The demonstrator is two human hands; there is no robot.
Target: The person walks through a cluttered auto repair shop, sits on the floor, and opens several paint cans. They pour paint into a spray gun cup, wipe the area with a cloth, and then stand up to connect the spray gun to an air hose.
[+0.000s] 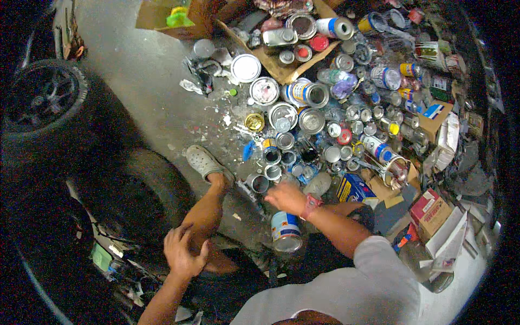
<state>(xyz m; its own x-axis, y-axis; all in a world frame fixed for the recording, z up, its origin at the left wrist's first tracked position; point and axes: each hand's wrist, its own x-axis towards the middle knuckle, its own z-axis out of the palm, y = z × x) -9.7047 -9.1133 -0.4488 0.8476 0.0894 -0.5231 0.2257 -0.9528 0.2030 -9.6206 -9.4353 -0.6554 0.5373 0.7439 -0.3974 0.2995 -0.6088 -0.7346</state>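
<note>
My left hand rests on my bent left knee, fingers spread, holding nothing. My right hand is over the near edge of the crowd of cans, its fingers drawn together and slightly blurred. Whatever they may hold cannot be made out. Just beyond it stand open grey cans, one small can and another beside it. A thin pale stick-like thing lies left of the fingers. Below the right hand, close to my body, is a blue-and-white labelled tin with a bare metal end.
Many tins, jars and lids cover the floor ahead and right, with a cardboard box of cans behind. A gold tin and a white lid are nearer the left. A wheel stands far left; cartons are piled right.
</note>
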